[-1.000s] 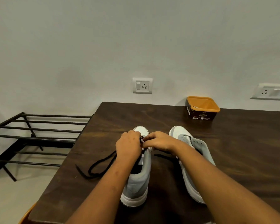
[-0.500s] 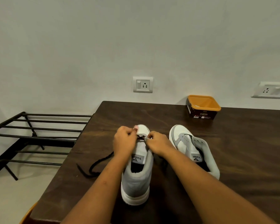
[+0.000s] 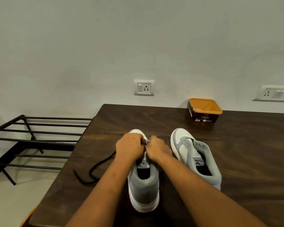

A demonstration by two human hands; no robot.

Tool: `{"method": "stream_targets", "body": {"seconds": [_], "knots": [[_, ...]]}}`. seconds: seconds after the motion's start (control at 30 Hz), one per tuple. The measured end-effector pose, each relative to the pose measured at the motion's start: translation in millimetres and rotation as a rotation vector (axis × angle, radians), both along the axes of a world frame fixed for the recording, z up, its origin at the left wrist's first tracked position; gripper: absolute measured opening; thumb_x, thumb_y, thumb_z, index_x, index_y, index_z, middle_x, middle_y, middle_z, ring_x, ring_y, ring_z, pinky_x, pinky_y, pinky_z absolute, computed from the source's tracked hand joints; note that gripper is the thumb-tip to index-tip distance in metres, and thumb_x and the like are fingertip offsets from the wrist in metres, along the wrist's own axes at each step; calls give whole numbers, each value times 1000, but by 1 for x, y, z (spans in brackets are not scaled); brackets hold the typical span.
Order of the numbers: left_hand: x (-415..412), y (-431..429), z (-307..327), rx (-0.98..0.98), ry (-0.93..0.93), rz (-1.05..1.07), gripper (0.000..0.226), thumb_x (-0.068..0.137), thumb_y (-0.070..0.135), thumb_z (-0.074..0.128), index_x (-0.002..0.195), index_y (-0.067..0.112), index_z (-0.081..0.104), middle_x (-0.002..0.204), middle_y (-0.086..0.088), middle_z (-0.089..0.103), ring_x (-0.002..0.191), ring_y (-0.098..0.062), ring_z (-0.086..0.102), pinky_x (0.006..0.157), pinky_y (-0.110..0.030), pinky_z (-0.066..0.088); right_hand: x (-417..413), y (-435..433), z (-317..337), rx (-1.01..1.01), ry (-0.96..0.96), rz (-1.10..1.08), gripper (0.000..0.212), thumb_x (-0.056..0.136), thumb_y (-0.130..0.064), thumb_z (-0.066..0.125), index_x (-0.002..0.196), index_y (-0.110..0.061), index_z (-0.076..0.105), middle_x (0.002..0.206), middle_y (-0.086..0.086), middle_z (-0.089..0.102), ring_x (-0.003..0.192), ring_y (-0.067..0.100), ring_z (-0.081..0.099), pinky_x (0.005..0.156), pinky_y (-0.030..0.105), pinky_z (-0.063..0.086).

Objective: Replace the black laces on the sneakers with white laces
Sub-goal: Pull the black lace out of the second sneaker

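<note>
On a dark wooden table (image 3: 236, 161), a grey-and-white sneaker (image 3: 143, 185) stands with its heel toward the person and its long axis running straight away to the toe, probably so that both hands can reach the lowest eyelets. Its mate (image 3: 195, 154), just right of that sneaker, lies nearly parallel, toe angled slightly left. The left hand (image 3: 129, 148) and right hand (image 3: 157, 149), fingers curled, meet over that sneaker's forefoot and pinch a short stretch of black lace (image 3: 95, 167), apparently to draw it free. The loose end trails left of that sneaker.
</note>
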State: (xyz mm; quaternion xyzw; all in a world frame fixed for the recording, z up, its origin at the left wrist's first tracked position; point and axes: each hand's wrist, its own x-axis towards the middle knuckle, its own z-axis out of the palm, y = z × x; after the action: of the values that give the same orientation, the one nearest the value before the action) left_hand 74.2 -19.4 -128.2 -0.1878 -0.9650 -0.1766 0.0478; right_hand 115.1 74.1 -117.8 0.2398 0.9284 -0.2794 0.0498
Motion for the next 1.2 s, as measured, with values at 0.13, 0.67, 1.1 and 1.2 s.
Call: {"method": "stream_targets", "body": {"seconds": [0.13,0.67,1.1,1.2], "knots": [[9,12,4,-184,212,-3,23,95,19,44,105,20,65,103,-1,63,102,-19,56,70,-28,37,2,-2,3,0,-13,2,32,98,-32,34,121,-17,52,134,9,53,121,33,50,102,42,36],[-11,-24,-2,923,-194,45,15,93,15,52,79,20,49,70,2,52,60,-16,45,54,-25,38,5,-2,8,-42,-51,-58,32,98,-26,32,123,-18,51,138,8,50,125,32,47,105,44,31],[0,5,-5,252,45,90,19,92,16,51,88,22,68,119,4,48,110,-19,43,85,-30,41,4,0,6,-23,-59,-44,33,98,-32,33,121,-19,51,134,7,53,122,30,49,105,46,32],[-6,-10,11,1181,-285,205,33,94,-1,40,71,20,50,87,-2,55,79,-17,52,66,-15,47,5,1,6,-32,-54,-60,32,98,-28,32,122,-18,51,136,7,52,124,30,48,106,46,29]]}}
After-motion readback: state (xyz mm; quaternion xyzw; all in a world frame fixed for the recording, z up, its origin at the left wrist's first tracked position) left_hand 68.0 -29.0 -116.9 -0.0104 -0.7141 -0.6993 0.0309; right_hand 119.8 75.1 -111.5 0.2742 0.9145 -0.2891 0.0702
